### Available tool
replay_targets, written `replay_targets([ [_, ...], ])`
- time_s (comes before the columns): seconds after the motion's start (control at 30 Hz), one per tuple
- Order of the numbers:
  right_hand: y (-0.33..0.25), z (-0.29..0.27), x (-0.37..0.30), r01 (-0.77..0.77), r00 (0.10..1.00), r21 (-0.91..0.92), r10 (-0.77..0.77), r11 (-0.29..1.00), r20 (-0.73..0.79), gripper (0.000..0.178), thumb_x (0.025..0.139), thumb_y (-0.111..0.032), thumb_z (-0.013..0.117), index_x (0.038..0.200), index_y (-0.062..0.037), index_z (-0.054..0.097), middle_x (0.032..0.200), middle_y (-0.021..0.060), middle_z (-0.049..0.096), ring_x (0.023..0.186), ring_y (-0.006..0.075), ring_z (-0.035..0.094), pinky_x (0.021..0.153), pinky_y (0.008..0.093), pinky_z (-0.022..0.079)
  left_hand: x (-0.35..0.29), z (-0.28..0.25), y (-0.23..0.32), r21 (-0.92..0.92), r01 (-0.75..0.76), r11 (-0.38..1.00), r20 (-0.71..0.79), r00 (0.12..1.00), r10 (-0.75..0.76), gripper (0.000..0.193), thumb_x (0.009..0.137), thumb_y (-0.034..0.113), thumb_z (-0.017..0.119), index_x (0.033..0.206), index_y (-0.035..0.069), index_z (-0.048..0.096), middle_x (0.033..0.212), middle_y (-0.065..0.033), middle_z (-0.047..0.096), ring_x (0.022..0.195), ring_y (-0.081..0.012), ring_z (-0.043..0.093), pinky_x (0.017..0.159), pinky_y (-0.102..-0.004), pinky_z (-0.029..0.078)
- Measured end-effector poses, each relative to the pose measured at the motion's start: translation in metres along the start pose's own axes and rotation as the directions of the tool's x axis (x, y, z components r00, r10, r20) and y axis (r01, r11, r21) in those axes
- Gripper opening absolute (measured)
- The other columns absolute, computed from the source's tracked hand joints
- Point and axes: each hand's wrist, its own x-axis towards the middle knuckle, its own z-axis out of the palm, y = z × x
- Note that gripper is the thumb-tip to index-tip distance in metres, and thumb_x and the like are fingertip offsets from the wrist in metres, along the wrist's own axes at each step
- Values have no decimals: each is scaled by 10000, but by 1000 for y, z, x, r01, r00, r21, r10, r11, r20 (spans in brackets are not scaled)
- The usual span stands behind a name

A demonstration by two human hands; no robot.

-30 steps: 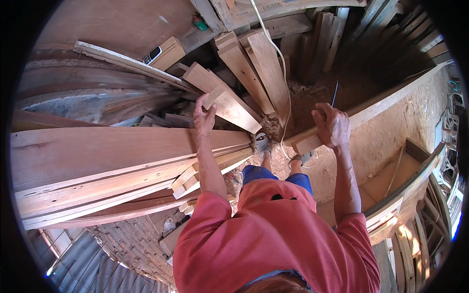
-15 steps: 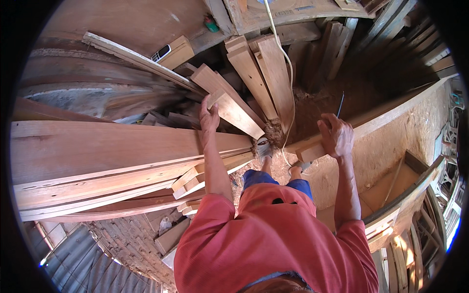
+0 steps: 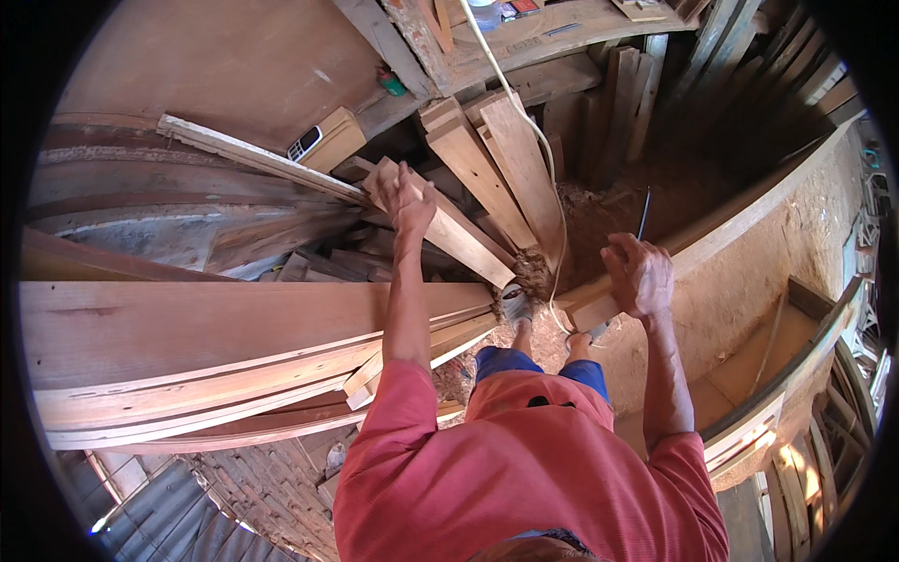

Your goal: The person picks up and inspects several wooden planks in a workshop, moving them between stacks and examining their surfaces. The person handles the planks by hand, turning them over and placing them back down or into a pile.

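Note:
My left hand (image 3: 409,201) is closed on the upper end of a short pale wooden board (image 3: 464,245). This board slants down toward my feet and lies against another plank behind it. My right hand (image 3: 639,273) is closed around a thin, dark bluish rod (image 3: 645,214) whose tip points up and away; its lower part is hidden in my fist, so I cannot tell its exact kind. Just below that hand is a wooden block end (image 3: 596,310) beside the long bench edge.
Stacked long planks (image 3: 206,323) stretch off to the left. Several boards (image 3: 482,178) lean ahead, with a white cable (image 3: 543,140) hanging beside them. A mobile phone (image 3: 304,143) rests on a wood block (image 3: 337,140). To the right runs a large wooden panel (image 3: 721,300).
My left hand has moved away from me with the short board, whose upper end now sits against the leaning plank. My right hand has stayed nearly in place, still holding the rod.

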Motion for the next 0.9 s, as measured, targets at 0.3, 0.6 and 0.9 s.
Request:
replay_targets([
  [0.3,0,0,0,-30,1000,-1,30,1000,6,295,926,-304,731,1118,-80,745,913,109,782,883,331,735,861,465,532,91,60,65,236,-267,934,347,921,176,972,941,436,730,1654,-11,245,1725,-310,173,1611,-475,141,1314,-552,157],
  [0.6,-3,-1,2,8,1000,-19,-8,1000,-17,285,929,-294,739,1120,-82,738,857,110,754,832,325,723,844,466,530,27,43,81,237,-288,928,207,948,241,1010,824,352,860,1595,-15,321,1590,-265,402,1486,-437,370,1225,-553,302],
  [0.9,2,1,0,21,1000,-28,-21,999,-15,283,928,-304,739,1111,-88,737,866,124,753,834,338,724,846,466,531,-67,-16,76,151,-289,945,427,882,201,571,743,217,886,1246,89,647,1191,-230,637,1174,-432,589,972,-555,467],
])
